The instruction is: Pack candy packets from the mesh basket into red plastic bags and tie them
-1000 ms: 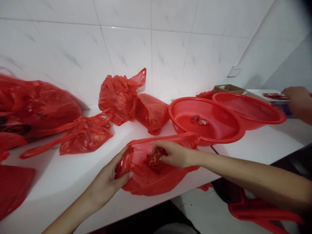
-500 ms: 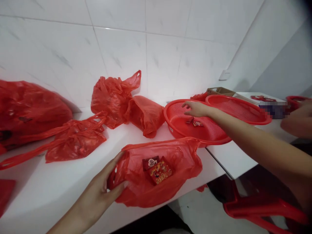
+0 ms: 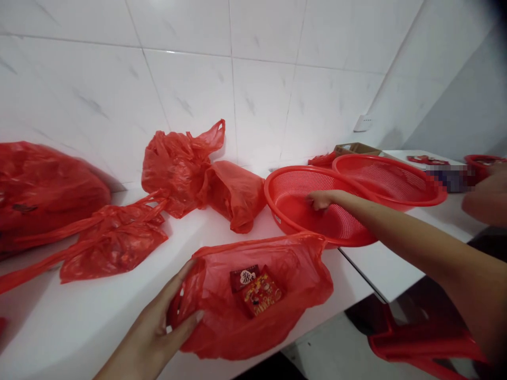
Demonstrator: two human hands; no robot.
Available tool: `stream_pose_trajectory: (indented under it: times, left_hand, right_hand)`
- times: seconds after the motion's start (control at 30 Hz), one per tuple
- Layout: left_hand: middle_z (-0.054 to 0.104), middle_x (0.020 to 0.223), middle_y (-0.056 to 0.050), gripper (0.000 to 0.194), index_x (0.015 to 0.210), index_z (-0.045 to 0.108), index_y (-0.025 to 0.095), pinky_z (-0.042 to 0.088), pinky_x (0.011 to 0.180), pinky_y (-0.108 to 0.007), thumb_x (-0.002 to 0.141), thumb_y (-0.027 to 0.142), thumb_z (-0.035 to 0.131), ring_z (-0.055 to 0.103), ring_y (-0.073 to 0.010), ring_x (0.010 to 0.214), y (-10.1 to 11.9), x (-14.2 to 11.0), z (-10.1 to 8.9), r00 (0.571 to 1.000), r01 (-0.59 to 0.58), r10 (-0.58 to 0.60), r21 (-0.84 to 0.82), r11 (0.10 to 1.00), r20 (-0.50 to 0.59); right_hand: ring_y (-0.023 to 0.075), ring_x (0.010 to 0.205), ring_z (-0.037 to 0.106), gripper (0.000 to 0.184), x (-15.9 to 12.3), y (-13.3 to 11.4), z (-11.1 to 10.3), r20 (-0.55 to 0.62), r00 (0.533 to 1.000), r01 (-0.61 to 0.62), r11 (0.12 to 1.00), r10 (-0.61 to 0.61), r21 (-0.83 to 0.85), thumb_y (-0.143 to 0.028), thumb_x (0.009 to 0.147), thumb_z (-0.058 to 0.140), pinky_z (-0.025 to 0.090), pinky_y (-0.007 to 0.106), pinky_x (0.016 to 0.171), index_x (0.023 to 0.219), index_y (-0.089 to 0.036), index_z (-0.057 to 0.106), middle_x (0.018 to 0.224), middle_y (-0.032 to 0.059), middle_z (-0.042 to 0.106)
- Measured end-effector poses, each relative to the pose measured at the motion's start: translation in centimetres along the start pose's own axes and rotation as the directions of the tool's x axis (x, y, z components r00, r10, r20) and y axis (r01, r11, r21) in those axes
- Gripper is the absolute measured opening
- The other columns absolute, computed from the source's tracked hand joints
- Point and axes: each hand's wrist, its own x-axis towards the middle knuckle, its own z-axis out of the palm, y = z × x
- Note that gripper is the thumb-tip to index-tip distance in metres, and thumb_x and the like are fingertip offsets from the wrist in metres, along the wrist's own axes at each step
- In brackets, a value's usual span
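Note:
My left hand [image 3: 168,311] grips the left side of a red plastic bag [image 3: 293,311], thumb inside the mouth and fingers round the outside. The bag lies on the table with its mouth spread wide. Inside it are a dark red snack packet [image 3: 238,278] with white lettering and a red-and-yellow snack packet [image 3: 264,296], partly overlapping. My right hand [image 3: 321,200] is down inside a red mesh basket [image 3: 285,224], close to its bottom. Its fingers are curled together, and what they hold, if anything, is hidden.
Behind lie a crumpled red bag [image 3: 174,169] and another red bag [image 3: 237,190]; more filled red bags [image 3: 47,184] are at left. A second red basket [image 3: 396,179] overlaps the first. A red chair [image 3: 428,343] stands below right. Another person's arm [image 3: 485,206] shows at far right.
My right hand has lowered from above the basket to its bottom, closing its fingers. The two small packets seen there before are now out of sight. My left hand keeps its grip on the bag.

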Motion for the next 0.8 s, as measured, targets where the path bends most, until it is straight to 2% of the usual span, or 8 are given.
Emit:
stream_pose_trajectory:
  times: [0.1,0.2,0.27,0.37,0.43,0.53,0.63,0.8]
  left_hand:
    - [0.031,0.154,0.004,0.073,0.147,0.026,0.043,0.025,0.112,-0.048,0.082,0.044,0.061,0.029,-0.0284,0.140,-0.2,-0.2,0.1,1.000,0.002,-0.002,-0.014,1.000,-0.013]
    - [0.033,0.154,0.002,0.074,0.147,0.027,0.041,0.025,0.112,-0.048,0.082,0.042,0.062,0.029,-0.0288,0.140,0.1,-0.3,0.3,1.000,0.010,-0.011,-0.064,0.998,-0.017]
    - [0.035,0.153,0.001,0.074,0.147,0.029,0.038,0.026,0.113,-0.047,0.081,0.041,0.063,0.031,-0.0286,0.139,0.4,-0.3,0.4,1.000,0.020,-0.022,-0.102,0.995,-0.017]
    - [0.034,0.153,0.000,0.073,0.147,0.029,0.036,0.028,0.112,-0.045,0.082,0.041,0.062,0.032,-0.0269,0.139,0.8,-0.4,0.5,0.999,0.037,-0.038,-0.156,0.987,-0.007]
    - [0.033,0.154,0.000,0.074,0.147,0.028,0.037,0.028,0.113,-0.044,0.082,0.041,0.063,0.031,-0.0261,0.140,0.9,-0.6,0.5,0.999,0.037,-0.039,-0.160,0.986,-0.005]
    - [0.031,0.155,0.001,0.075,0.148,0.027,0.036,0.025,0.114,-0.044,0.082,0.039,0.064,0.027,-0.0256,0.141,0.8,-0.9,0.5,0.999,0.027,-0.029,-0.140,0.990,-0.012]
    - [0.029,0.156,0.001,0.075,0.148,0.026,0.036,0.024,0.115,-0.043,0.082,0.039,0.063,0.026,-0.0252,0.141,0.6,-1.1,0.5,0.999,0.025,-0.028,-0.145,0.989,-0.020]
    - [0.029,0.155,0.001,0.075,0.148,0.025,0.038,0.023,0.114,-0.047,0.083,0.040,0.063,0.026,-0.0271,0.141,0.7,-1.2,0.3,1.000,0.020,-0.020,-0.137,0.990,0.000]
  right_hand:
    - [0.0090,0.061,0.061,0.009,-1.3,-1.6,-1.9,0.226,0.951,0.138,0.942,-0.212,0.304,-0.018,0.079,0.053,0.048,0.023,0.061,0.072,-0.013,0.057,0.069,0.0007,0.063]
    - [0.0150,0.078,0.064,0.009,-5.0,-5.4,-3.6,0.129,0.865,0.307,0.715,-0.484,0.628,-0.020,0.078,0.060,0.054,0.029,0.070,0.084,-0.019,0.054,0.083,0.0017,0.066]
    - [0.0161,0.092,0.063,0.010,-8.6,-8.6,-3.5,0.115,0.779,0.390,0.620,-0.617,0.681,-0.021,0.080,0.060,0.053,0.030,0.079,0.089,-0.020,0.055,0.095,0.0018,0.065]
    - [0.0142,0.089,0.062,0.007,-13.5,-12.7,-1.3,0.216,0.576,0.507,0.552,-0.788,0.662,-0.023,0.087,0.052,0.054,0.028,0.076,0.091,-0.022,0.057,0.097,0.0000,0.064]
    - [0.0120,0.082,0.061,0.012,-15.4,-14.3,1.0,0.233,0.543,0.592,0.565,-0.807,0.575,-0.020,0.089,0.046,0.053,0.025,0.074,0.087,-0.024,0.057,0.091,-0.0018,0.064]
    - [0.0101,0.076,0.062,0.018,-16.3,-15.2,4.1,0.203,0.592,0.649,0.611,-0.780,0.454,-0.017,0.088,0.044,0.051,0.022,0.067,0.086,-0.026,0.059,0.086,-0.0033,0.065]
    - [0.0121,0.077,0.065,0.017,-16.4,-15.2,5.1,0.193,0.659,0.647,0.679,-0.727,0.346,-0.022,0.086,0.050,0.051,0.022,0.064,0.096,-0.028,0.062,0.087,-0.0025,0.068]
    - [0.0160,0.090,0.066,0.042,-15.6,-13.8,1.0,0.193,0.687,0.564,0.682,-0.700,0.466,-0.043,0.085,0.060,0.056,0.026,0.072,0.125,-0.031,0.053,0.111,0.0002,0.067]
